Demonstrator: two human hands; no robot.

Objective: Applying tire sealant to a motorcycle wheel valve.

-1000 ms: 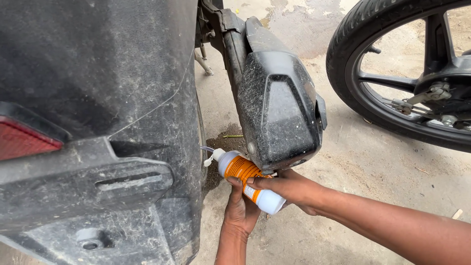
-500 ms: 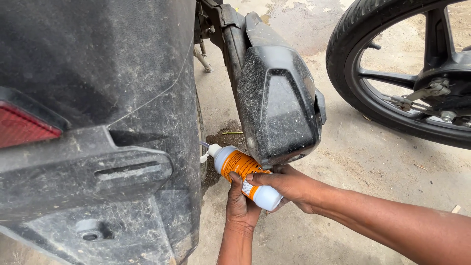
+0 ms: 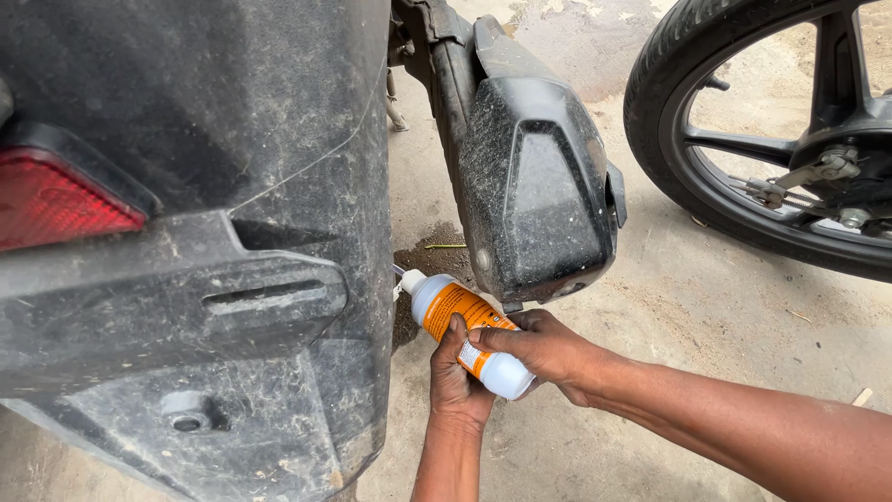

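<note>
Both hands clamp white-orange bottle (image 3: 467,333): left hand (image 3: 457,376) cupping underneath, right hand (image 3: 544,349) wrapped over, nozzle at dusty rear mudguard (image 3: 279,232).

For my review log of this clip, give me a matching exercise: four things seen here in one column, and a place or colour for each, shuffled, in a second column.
Things:
1. bottle
2. reflector
3. wheel
4. silencer cover

Places or colours:
A. red, at the left edge of the view
B. white with an orange label, held in the left hand and right hand
C. dusty black, just above the hands
D. black tyre and spokes, top right on the ground

Pairs: 1-B, 2-A, 3-D, 4-C
</note>
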